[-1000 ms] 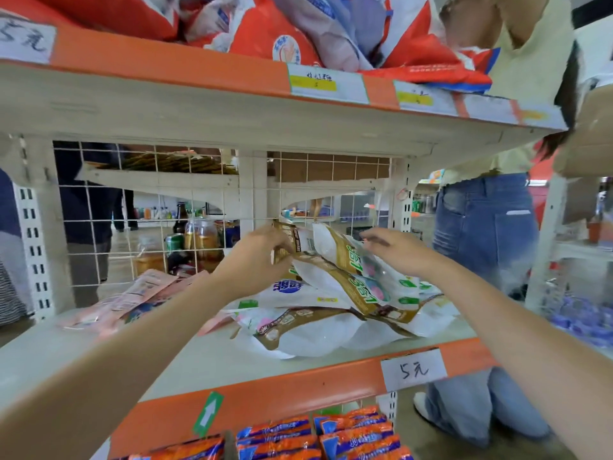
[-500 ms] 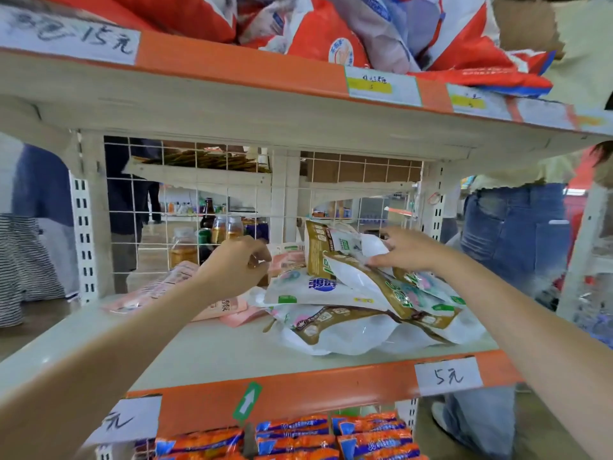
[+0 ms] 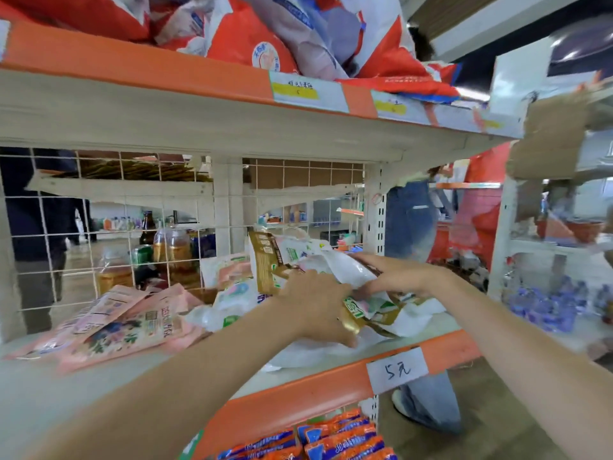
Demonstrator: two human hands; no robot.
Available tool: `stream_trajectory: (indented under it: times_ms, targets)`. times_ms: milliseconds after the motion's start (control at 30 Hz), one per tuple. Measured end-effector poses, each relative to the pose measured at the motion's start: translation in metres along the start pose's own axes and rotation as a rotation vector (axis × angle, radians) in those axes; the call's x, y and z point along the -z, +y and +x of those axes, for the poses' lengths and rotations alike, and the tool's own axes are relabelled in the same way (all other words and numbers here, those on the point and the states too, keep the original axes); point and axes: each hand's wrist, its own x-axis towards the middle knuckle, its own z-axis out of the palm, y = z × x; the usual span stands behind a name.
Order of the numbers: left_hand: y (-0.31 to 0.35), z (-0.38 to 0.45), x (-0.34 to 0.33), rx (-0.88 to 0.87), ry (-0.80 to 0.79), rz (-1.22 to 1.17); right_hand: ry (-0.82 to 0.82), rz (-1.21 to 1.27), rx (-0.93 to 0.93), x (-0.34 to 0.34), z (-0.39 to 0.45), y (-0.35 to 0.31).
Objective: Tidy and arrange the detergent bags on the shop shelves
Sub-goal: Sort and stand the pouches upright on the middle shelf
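White-gold detergent bags [image 3: 318,260] (heaped) | shelf [image 3: 298,398] | both hands gripping

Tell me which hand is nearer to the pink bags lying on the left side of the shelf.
The left hand. It grips the white and gold bags just right of the pink bags. The right hand holds the same pile further right, with the left hand between it and the pink bags.

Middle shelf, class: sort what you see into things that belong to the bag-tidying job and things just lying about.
Part of the job:
- white and gold bags, gripped by both hands
- left hand
- right hand
- pink bags, lying flat at the left
- middle shelf

Just lying about:
- bottles and jars behind the wire grid
- price label
- purple packs on the neighbouring shelf
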Motion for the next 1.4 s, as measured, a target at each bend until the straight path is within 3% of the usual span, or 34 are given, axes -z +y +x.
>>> stream_trajectory:
  times_ms: [133, 267, 333, 467, 633, 833, 1200, 1267, 1333, 1400]
  targets:
    - [-0.009, 0.009, -0.018, 0.139, 0.001, -0.015, 0.243, -0.208, -0.065, -0.004, 0.006, 0.008]
    - [-0.042, 0.012, -0.024, 0.330, -0.059, -0.041, 0.381, -0.300, -0.082, 0.005, 0.000, 0.011]
    - [-0.052, 0.010, -0.024, 0.382, -0.037, -0.107, 0.382, -0.364, -0.081, 0.009, -0.012, 0.011]
    - [-0.051, 0.008, -0.022, 0.410, 0.090, -0.196, 0.234, -0.470, -0.025, -0.005, -0.026, 0.013]
    - [-0.049, 0.006, -0.023, 0.477, 0.339, -0.371, 0.270, -0.663, -0.088, -0.010, -0.011, 0.028]
    - [-0.042, 0.001, -0.015, 0.360, 0.463, -0.493, 0.242, -0.887, -0.253, 0.006, -0.014, 0.059]
    - [-0.018, 0.029, -0.013, 0.205, 0.225, -0.351, 0.239, -1.132, -0.265, 0.010, -0.016, 0.055]
    - [-0.016, 0.032, -0.019, 0.159, 0.081, -0.292, 0.215, -1.146, -0.221, 0.004, -0.013, 0.048]
    - [-0.014, 0.034, -0.024, 0.087, -0.129, -0.085, 0.223, -1.149, -0.170, -0.002, -0.009, 0.046]
    - [-0.013, 0.037, -0.028, 0.059, -0.185, 0.042, 0.233, -1.129, -0.152, -0.004, -0.007, 0.047]
